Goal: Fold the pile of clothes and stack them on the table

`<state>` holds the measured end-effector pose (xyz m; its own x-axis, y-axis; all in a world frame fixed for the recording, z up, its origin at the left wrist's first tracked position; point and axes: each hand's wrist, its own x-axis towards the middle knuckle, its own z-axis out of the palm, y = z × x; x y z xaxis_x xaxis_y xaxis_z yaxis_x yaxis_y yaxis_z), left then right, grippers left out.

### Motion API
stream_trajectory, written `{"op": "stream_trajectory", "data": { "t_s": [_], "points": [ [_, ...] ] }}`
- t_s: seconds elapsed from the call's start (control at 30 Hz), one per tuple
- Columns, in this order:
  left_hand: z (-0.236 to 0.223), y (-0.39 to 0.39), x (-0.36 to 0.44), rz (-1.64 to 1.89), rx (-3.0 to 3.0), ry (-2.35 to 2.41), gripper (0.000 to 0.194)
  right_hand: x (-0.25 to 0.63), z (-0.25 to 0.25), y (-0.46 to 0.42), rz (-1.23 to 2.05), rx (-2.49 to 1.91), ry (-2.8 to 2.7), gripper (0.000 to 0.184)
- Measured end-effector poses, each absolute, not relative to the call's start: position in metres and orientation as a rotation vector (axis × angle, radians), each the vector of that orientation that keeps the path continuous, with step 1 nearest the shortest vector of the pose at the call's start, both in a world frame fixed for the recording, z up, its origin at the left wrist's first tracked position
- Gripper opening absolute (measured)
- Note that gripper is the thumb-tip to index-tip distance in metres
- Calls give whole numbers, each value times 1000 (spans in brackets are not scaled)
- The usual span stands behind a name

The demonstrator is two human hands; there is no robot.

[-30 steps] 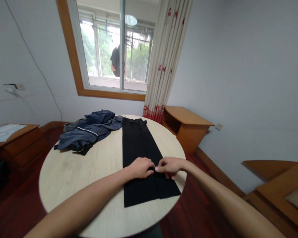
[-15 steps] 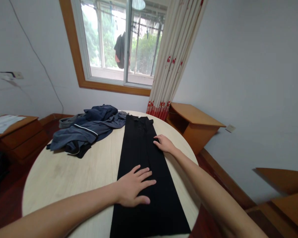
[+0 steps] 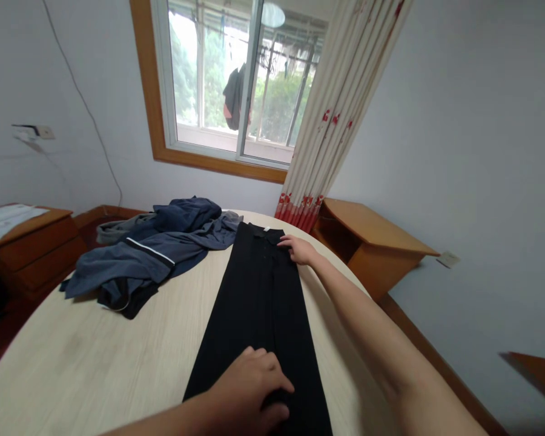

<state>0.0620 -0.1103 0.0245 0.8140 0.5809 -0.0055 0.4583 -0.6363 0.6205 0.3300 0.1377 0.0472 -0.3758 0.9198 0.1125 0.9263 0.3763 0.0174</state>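
A pair of black trousers (image 3: 249,303) lies lengthwise on the round pale table, its waistband at the far end with a small white label in it. My right hand (image 3: 300,249) rests on the right side of the waistband, its fingers reaching inward over the cloth and slightly bent; part of them is hidden. Closer to me, my left hand (image 3: 257,387) lies over the trouser legs. Its fingers are bent down towards the fabric, and a gap shows between thumb and index finger.
A heap of dark blue and grey clothes (image 3: 163,242) lies on the far left of the table (image 3: 131,357). Behind the table stand a wooden cabinet (image 3: 376,224) and a curtain (image 3: 331,121) beside the window. A drawer unit (image 3: 36,248) stands at the left.
My right hand has moved up the trousers to the waistband, where the cloth sticking out at the right now lies flatter. My left hand has come nearer, its fingers more bent. The view has shifted.
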Motion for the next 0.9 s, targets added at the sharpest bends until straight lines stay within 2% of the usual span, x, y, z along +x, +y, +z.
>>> {"op": "stream_trajectory", "data": {
  "t_s": [0.1,0.37,0.67,0.9],
  "points": [
    [3,-108,62,286,2433,738,32,324,50,158,-227,-1767,-2770,56],
    [-44,-101,67,593,2597,536,17,325,73,177,-558,-1711,-2982,24],
    [-58,-96,69,631,2653,443,22,321,69,203,-627,-1884,-3025,27],
    [-72,-93,72,730,2690,503,19,315,65,213,-750,-1640,-3018,25]
  ]
}}
